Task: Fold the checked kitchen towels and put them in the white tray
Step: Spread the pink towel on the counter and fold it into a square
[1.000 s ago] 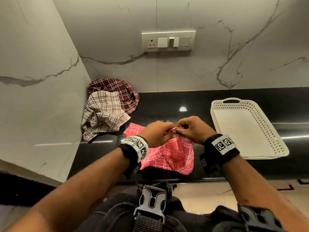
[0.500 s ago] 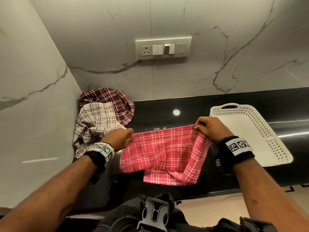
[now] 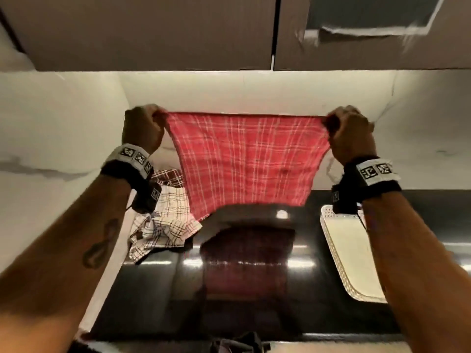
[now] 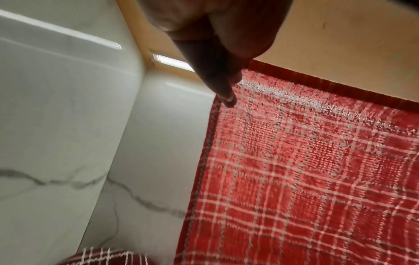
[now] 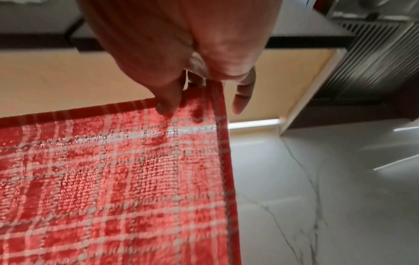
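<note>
A person stands at a glossy black counter (image 3: pixel 158 296) and holds a red towel (image 3: pixel 244 159) up in the air above it, spread wide between two raised hands. The left hand (image 3: pixel 141 129) pinches the towel's upper left corner, fingers curled into a loose fist around the cloth. The right hand (image 3: pixel 350 133) pinches the upper right corner the same way. In the right wrist view the thumb and fingers close on the hemmed corner, with one finger hanging free just beside the towel's edge. In the left wrist view a fingertip presses on the corner of the red towel (image 4: pixel 312 170), which fills the lower right of that picture. The top edge is pulled taut between the hands, and the towel hangs down flat, narrowing toward its lower edge, which hangs clear of the counter. Its dim red reflection shows in the counter below. Left of the towel and partly behind it, a cream towel (image 3: pixel 165 225) lies crumpled on the counter against the marble wall, with a maroon towel (image 3: pixel 169 175) bunched behind it. Right of the towel, a white tray (image 3: pixel 331 240) with a perforated rim lies on the counter, partly hidden by the right forearm. Both wrists wear black bands with printed square markers.
</note>
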`<state>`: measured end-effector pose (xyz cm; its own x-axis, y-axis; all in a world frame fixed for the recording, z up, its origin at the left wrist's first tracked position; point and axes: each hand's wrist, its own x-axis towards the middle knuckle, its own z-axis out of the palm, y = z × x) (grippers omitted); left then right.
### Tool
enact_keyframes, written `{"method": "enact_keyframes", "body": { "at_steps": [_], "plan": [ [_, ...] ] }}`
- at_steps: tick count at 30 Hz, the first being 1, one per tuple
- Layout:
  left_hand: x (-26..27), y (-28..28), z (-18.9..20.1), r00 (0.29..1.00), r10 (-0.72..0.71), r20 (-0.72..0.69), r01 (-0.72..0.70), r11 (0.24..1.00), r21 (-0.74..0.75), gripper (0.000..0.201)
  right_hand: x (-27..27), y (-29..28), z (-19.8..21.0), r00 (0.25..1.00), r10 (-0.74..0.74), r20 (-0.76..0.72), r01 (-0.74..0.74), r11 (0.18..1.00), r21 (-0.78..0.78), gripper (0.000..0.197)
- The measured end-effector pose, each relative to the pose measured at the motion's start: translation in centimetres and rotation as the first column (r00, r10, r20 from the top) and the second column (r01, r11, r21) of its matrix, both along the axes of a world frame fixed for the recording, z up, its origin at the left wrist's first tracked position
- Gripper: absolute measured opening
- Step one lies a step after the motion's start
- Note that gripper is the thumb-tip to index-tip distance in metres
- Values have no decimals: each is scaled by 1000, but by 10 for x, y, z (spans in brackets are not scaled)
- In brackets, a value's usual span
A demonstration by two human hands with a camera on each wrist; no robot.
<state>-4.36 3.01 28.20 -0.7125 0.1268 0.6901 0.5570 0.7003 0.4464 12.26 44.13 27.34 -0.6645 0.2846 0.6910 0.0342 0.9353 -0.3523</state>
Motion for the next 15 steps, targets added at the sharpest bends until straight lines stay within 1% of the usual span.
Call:
{"method": "enact_keyframes", "body": {
  "at_steps": [2, 3, 5, 6, 7, 9, 12, 15],
  "plan": [
    [26, -7, 1, 999, 7, -35, -6, 999, 35, 21, 21, 4, 0, 997, 47, -67, -47, 999, -4, 28],
    [46, -13, -4, 999, 6, -39, -5, 999, 45, 22, 34, 5, -4, 993, 88, -82, -90, 996, -13, 27],
    [83, -25, -23, 1000, -22, -20, 23, 999, 49, 23, 59, 2, -22, 981, 164, -99, -167, 986, -15, 19],
    [102, -30, -39, 999, -38, -6, 38, 998, 40, 22, 73, -1, -38, 976, 202, -83, -205, 978, -26, 14],
    [122, -33, -58, 999, -46, 10, 45, 999, 25, 21, 88, -3, -56, 970, 238, -55, -240, 970, -32, 13],
    [158, -40, -100, 996, -66, 65, 66, 998, 3, 20, 113, -6, -96, 954, 300, 26, -298, 953, -50, 17],
    [203, -51, -168, 983, -73, 170, 88, 993, -80, 22, 144, -9, -164, 930, 328, 165, -308, 941, -137, 30],
    [241, -62, -229, 928, -104, 356, 177, 968, -178, 25, 179, -17, -226, 887, 345, 306, -290, 933, -212, 37]
  ]
}}
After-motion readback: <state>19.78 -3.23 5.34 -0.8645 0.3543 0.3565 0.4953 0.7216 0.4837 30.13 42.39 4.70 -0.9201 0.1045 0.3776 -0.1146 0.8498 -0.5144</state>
